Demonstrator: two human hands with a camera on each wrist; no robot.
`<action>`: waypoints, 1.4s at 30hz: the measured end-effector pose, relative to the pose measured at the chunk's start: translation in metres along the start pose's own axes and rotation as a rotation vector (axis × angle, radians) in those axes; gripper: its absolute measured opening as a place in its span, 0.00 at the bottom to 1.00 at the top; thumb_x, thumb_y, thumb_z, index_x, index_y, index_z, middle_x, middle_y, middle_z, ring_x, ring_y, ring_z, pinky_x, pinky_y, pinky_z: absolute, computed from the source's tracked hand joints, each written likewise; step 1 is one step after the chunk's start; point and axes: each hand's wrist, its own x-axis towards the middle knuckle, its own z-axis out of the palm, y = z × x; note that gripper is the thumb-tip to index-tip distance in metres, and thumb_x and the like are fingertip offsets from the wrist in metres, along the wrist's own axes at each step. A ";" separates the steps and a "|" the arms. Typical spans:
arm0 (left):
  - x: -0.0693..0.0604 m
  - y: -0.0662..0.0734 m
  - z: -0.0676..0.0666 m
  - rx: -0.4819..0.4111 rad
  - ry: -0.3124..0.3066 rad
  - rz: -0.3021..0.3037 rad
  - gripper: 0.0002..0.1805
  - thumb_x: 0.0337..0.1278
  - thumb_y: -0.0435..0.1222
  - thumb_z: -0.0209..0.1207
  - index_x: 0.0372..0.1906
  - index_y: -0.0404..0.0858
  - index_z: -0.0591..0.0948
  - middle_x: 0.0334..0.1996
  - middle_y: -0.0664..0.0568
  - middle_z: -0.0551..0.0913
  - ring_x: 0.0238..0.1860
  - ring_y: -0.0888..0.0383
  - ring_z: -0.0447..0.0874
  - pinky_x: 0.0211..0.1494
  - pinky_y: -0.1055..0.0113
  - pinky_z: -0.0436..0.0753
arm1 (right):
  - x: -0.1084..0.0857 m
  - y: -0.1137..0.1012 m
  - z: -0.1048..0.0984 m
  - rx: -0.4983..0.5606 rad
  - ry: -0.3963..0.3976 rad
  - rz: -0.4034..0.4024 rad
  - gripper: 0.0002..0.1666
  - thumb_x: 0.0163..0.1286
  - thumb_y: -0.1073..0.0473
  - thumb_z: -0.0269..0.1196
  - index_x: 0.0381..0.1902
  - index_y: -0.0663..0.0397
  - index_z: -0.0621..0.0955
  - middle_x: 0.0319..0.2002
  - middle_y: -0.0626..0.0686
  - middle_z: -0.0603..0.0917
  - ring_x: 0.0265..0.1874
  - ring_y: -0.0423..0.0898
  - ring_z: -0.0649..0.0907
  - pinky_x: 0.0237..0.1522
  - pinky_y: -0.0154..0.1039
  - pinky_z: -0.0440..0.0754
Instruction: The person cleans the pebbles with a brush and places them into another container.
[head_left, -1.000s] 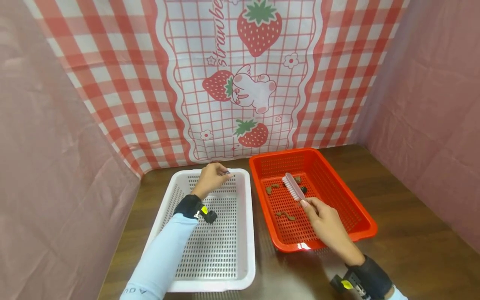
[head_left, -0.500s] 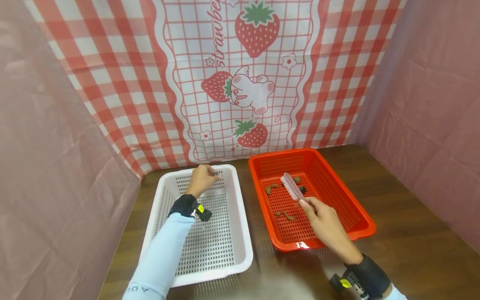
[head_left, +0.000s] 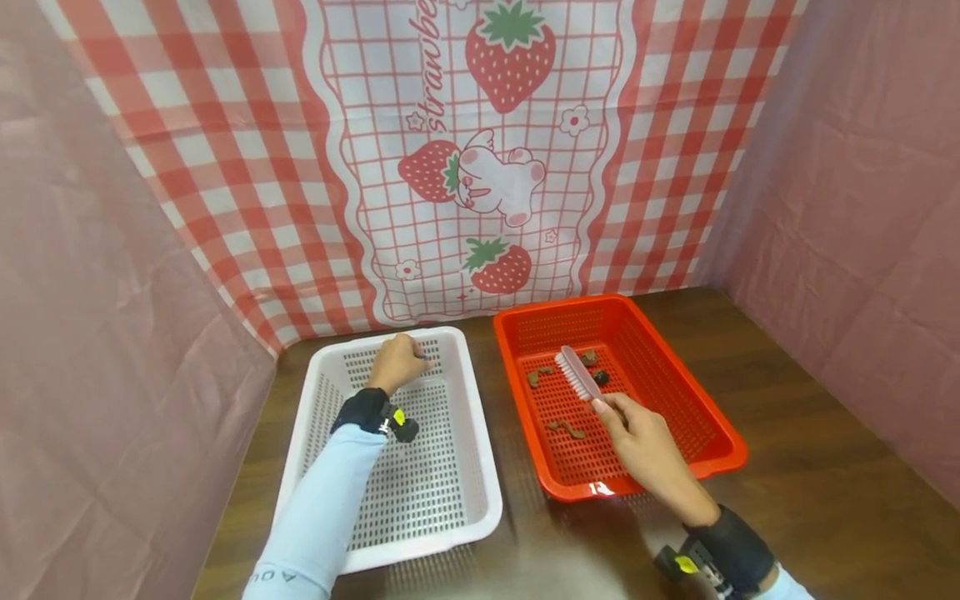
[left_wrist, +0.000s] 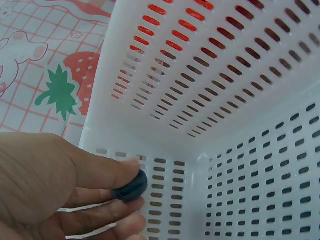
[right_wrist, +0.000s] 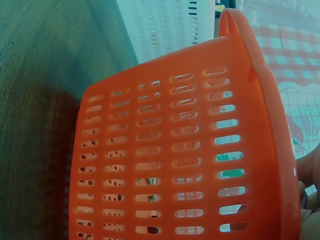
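At the far end of the white basket, my left hand pinches a small dark blue-green round object between thumb and fingers, seen closely in the left wrist view. My right hand grips the handle end of a pink brush with white bristles, held over the red basket. In the right wrist view the basket's red wall covers most of the picture, and only part of the hand shows at the right edge.
Several brown pieces and a dark round item lie in the red basket. Both baskets stand on a brown wooden table. A checked strawberry cloth hangs behind, with pink cloth at the sides.
The white basket has shifted left and turned slightly, and my left hand has moved left and a little down with the small object. My right hand and the brush have hardly moved.
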 end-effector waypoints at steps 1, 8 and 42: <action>0.000 0.000 0.000 0.016 -0.003 0.000 0.11 0.54 0.36 0.75 0.36 0.33 0.88 0.37 0.43 0.89 0.40 0.46 0.86 0.50 0.50 0.84 | 0.000 0.000 0.000 0.000 0.001 0.000 0.20 0.81 0.49 0.58 0.53 0.61 0.83 0.22 0.48 0.66 0.19 0.42 0.66 0.20 0.34 0.64; 0.001 -0.003 -0.002 0.083 -0.043 -0.020 0.14 0.51 0.33 0.73 0.18 0.39 0.78 0.21 0.51 0.79 0.27 0.52 0.75 0.35 0.57 0.78 | 0.000 -0.002 0.000 -0.021 -0.002 0.003 0.18 0.81 0.51 0.59 0.53 0.61 0.83 0.22 0.48 0.66 0.19 0.42 0.66 0.21 0.35 0.64; -0.001 -0.021 -0.012 0.277 -0.182 -0.151 0.11 0.57 0.27 0.65 0.46 0.31 0.84 0.38 0.42 0.85 0.37 0.46 0.79 0.45 0.49 0.81 | 0.002 -0.002 -0.001 -0.016 -0.022 0.003 0.18 0.81 0.51 0.59 0.54 0.61 0.83 0.20 0.47 0.67 0.18 0.41 0.66 0.19 0.34 0.65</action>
